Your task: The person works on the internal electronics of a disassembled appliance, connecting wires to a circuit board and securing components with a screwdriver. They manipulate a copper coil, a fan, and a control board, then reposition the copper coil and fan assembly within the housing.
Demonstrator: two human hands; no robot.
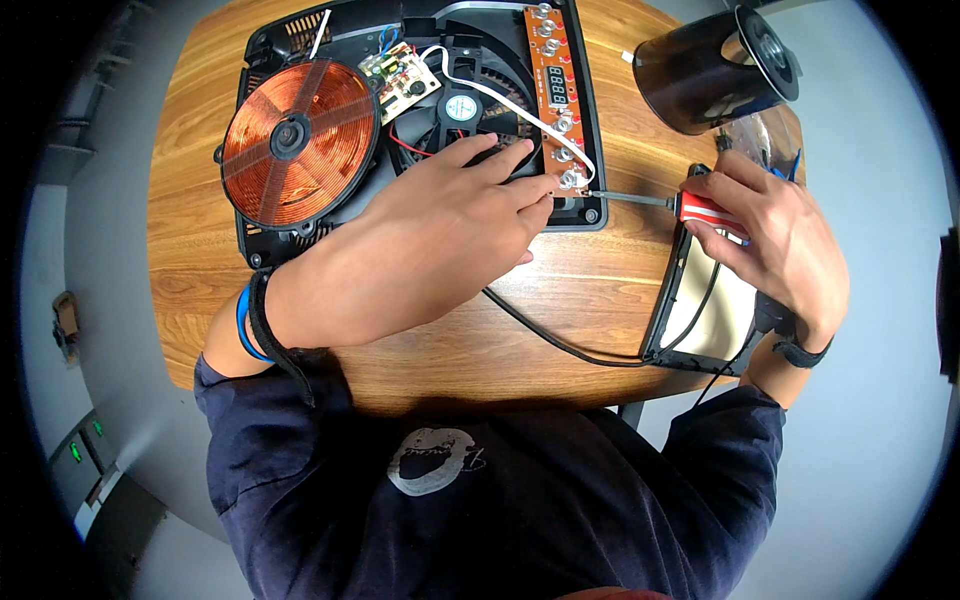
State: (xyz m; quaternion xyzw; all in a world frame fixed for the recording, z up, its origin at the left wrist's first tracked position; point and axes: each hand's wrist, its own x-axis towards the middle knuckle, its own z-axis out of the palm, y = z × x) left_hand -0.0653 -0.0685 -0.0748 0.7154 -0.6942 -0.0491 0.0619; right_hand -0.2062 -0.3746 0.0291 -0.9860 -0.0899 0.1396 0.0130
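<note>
An opened black appliance housing (pixel 593 215) holds a copper coil (pixel 265 150), a small circuit board (pixel 393 72), a fan (pixel 460 108) and a long orange control board (pixel 555 70) with a display. My left hand (pixel 420 235) lies palm down, fingers outstretched, over the fan and the lower end of the orange board. A white ribbon cable (pixel 500 97) runs to that board's lower end. In my right hand (pixel 780 240) is a red-striped screwdriver (pixel 700 208), its shaft pointing left to the board's lower end; I cannot tell if the tip touches it.
A black cylinder (pixel 690 80) lies on its side at the upper right of the wooden table (pixel 200 300), near a clear plastic bag (pixel 750 142). A cream panel with a dark frame (pixel 720 330) lies under my right hand. A black cord (pixel 560 345) crosses the tabletop.
</note>
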